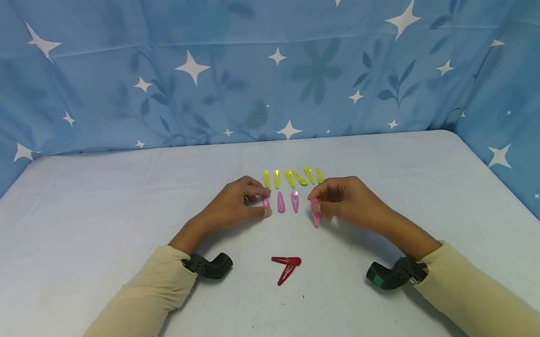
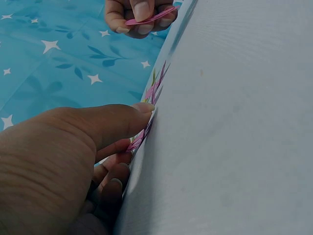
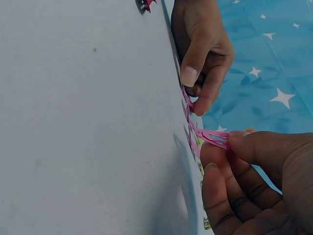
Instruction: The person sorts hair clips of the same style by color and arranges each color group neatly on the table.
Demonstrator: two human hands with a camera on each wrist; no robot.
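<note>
My left hand holds the leftmost pink snap hair clip between thumb and fingertips, low at the table. Off to the right, my right hand pinches another pink snap hair clip by one end, its other end pointing out from the fingers. Between the hands lie two more pink clips, side by side and upright in a row with the left one. Just beyond them runs a row of several yellow clips, one of them slanted.
Two red hair clips lie nearer the front, meeting in a V. A white cloth covers the table. Behind it hangs a blue curtain with white stars. Each wrist wears a black camera.
</note>
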